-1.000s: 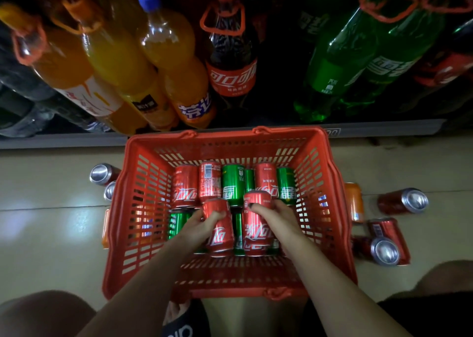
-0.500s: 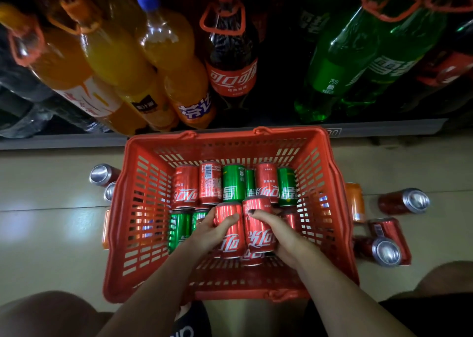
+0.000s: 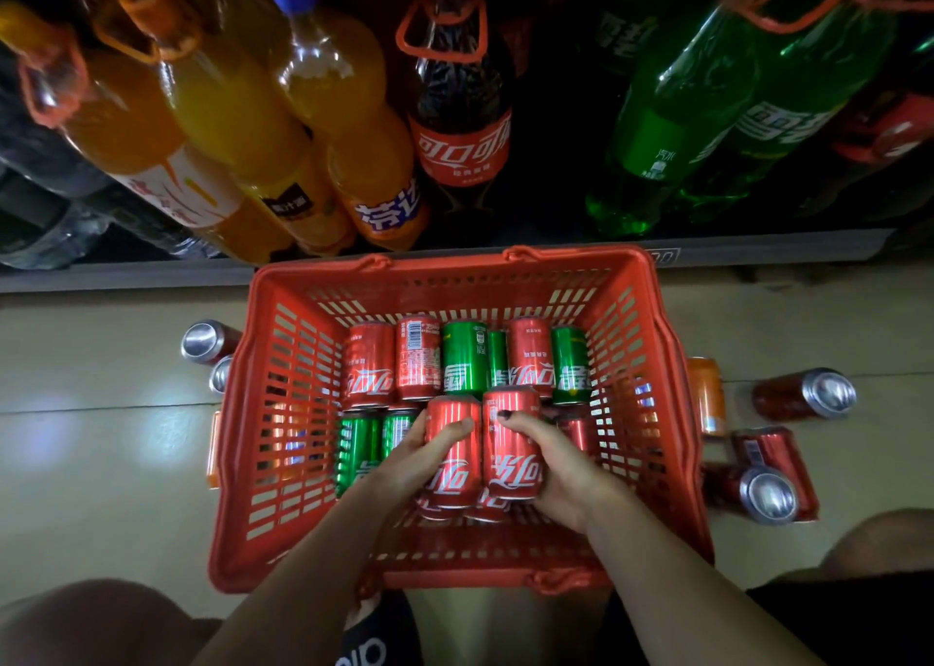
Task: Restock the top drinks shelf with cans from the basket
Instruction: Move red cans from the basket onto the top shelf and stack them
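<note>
A red plastic basket (image 3: 283, 412) sits on the floor in front of me with several red and green cans lying in it. My left hand (image 3: 404, 463) grips one red can (image 3: 452, 458) above the others. My right hand (image 3: 561, 468) grips a second red can (image 3: 510, 448) right beside it; the two cans touch. A row of red cans (image 3: 369, 362) and green cans (image 3: 464, 357) lies along the basket's far side. Further green cans (image 3: 356, 448) lie at the left under my left hand.
Big bottles stand on a low shelf behind the basket: orange ones (image 3: 237, 124), a cola bottle (image 3: 460, 124), green ones (image 3: 672, 124). Loose cans lie on the floor to the left (image 3: 202, 342) and right (image 3: 808, 392) of the basket. My knees frame the bottom corners.
Both hands have lifted their red cans up out of the pile and drawn them slightly toward me, keeping them side by side.
</note>
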`<state>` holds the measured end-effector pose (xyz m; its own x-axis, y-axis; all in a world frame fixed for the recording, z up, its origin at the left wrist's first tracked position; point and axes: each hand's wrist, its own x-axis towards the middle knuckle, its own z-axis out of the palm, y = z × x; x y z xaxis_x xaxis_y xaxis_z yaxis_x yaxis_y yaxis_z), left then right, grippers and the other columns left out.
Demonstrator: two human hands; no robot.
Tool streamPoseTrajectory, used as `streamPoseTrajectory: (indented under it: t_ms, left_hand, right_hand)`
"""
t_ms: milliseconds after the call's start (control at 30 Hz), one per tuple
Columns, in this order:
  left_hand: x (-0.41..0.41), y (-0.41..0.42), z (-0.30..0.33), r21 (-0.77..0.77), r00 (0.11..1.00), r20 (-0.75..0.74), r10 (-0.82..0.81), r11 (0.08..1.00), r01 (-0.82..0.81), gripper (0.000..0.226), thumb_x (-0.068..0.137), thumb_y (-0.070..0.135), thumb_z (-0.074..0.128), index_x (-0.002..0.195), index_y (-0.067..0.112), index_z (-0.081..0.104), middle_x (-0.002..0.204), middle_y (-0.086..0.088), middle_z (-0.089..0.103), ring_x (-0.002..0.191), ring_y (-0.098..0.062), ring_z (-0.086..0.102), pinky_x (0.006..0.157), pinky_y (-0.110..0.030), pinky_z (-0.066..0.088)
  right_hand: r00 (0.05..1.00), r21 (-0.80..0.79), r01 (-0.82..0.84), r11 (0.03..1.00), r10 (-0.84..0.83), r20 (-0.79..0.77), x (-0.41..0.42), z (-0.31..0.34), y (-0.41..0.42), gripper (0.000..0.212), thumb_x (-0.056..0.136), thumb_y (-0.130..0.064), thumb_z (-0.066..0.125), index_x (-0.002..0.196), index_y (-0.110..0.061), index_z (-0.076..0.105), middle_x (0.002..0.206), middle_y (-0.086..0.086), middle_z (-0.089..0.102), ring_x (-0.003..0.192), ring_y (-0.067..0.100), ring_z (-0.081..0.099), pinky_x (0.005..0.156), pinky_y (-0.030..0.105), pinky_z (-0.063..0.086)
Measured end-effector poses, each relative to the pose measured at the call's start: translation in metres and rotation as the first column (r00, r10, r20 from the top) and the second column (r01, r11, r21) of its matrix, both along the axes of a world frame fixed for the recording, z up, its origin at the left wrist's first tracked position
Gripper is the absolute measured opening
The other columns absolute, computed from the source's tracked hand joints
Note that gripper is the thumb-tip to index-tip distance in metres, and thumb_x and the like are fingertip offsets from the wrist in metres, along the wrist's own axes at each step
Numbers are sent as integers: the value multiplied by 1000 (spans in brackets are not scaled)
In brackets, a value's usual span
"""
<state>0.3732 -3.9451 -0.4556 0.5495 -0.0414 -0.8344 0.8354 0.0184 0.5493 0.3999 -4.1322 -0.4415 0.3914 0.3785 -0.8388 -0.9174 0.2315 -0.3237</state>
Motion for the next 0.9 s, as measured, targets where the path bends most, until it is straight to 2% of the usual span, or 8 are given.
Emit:
streamPoseTrajectory:
  t_ms: [167,300,433,567,700,767,833,900]
  left_hand:
    - [-6,3,-5,-9,996,-3,-93,996,93,28,104,35,59,131,32,53,107,-4,76,85,-16,78,66,-23,60]
    - [-6,1,-4,-8,996,-17,-85,996,85,36,95,46,64,127,33,55,105,-6,79,84,-19,80,65,-27,61]
    - [-6,-1,-9,21,997,-25,-77,997,77,33,99,46,62,128,32,52,104,-2,76,81,-13,77,58,-20,58]
    - [-5,-3,-9,20,999,-1,-52,998,52,50,94,49,69,135,24,55,105,-4,77,85,-17,77,61,-22,59]
    - [-5,5,-15,22,1000,30,-7,1000,6,101,51,76,85,135,25,62,109,-8,81,97,-27,79,86,-42,64]
    - [-4,6,-12,3,998,45,-36,999,36,92,58,73,85,133,26,62,108,-6,81,97,-26,79,86,-42,63]
    - [-4,5,-7,-4,997,66,-34,999,34,64,80,57,80,132,25,61,105,-4,81,92,-21,80,78,-34,63]
    - [-6,5,-6,9,995,82,-55,998,54,65,84,56,77,137,26,56,112,-4,79,98,-21,78,85,-36,63]
  right_hand:
    - [999,-47,-46,998,47,21,-2,-6,-4,44,88,-30,71,127,-10,66,114,17,75,95,28,74,90,43,58]
    - [995,-77,-87,993,90,32,-5,-12,-3,57,85,-32,77,135,-15,57,118,17,74,108,32,72,95,46,57]
    - [989,-101,-135,986,141,50,-6,-10,-4,72,69,-41,84,133,-22,56,114,13,76,108,32,72,99,54,55]
    - [967,-161,-234,959,248,68,-7,-6,-6,76,63,-47,87,129,-30,55,111,8,77,106,29,73,94,57,56]
    - [943,-167,-285,944,308,128,-10,-3,-5,78,59,-45,94,128,-38,58,116,0,76,112,26,69,100,56,54]
    - [945,-157,-267,951,290,150,-10,-3,-5,78,59,-40,93,129,-37,59,115,0,76,113,25,69,102,54,53]
    - [946,-159,-246,956,273,175,-8,-2,-5,78,59,-33,91,130,-34,59,115,1,77,112,25,70,104,52,52]
    - [942,-165,-245,955,275,191,-6,-2,-4,78,61,-29,90,132,-32,58,114,2,77,111,25,71,104,50,52]
